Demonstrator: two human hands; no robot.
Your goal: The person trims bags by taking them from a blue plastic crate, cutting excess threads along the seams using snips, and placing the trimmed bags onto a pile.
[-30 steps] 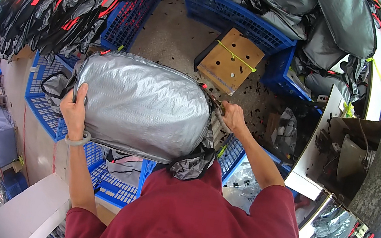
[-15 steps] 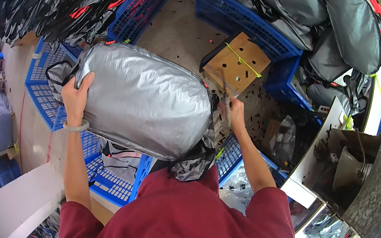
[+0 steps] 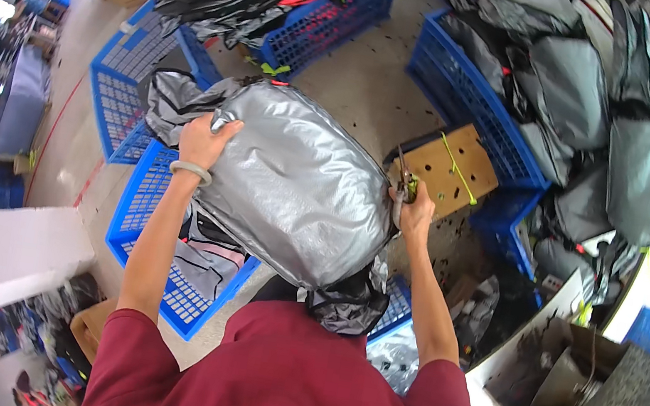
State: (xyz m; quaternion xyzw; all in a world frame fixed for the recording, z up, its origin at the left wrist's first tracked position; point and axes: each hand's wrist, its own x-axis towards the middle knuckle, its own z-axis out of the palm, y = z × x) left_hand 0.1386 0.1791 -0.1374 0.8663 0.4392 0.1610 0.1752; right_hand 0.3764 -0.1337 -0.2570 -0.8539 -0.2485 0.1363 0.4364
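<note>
A plump silver bag (image 3: 302,187) is held up in front of the dark red shirt (image 3: 291,374), slanting from upper left to lower right. Its left end is pinched by the left hand (image 3: 206,142), the thumb laid on the silver face; a pale bracelet (image 3: 192,172) is worn on that wrist. Loose black-and-silver fabric (image 3: 171,104) is seen beyond that hand, and a crumpled dark flap (image 3: 348,299) is seen at the bag's lower right end. A small cutting tool (image 3: 409,187) is gripped in the closed right hand (image 3: 416,211), just beside the bag's right edge, its point directed upward; whether the bag is touched by those fingers cannot be told. Grey and pink cloth (image 3: 206,265) is contained in a blue crate (image 3: 219,305) partly covered by the bag. Farther off, a brown box (image 3: 440,176) is crossed by a yellow-green strap (image 3: 456,168), near a larger blue crate (image 3: 475,95) piled with grey bags (image 3: 570,84).
</note>
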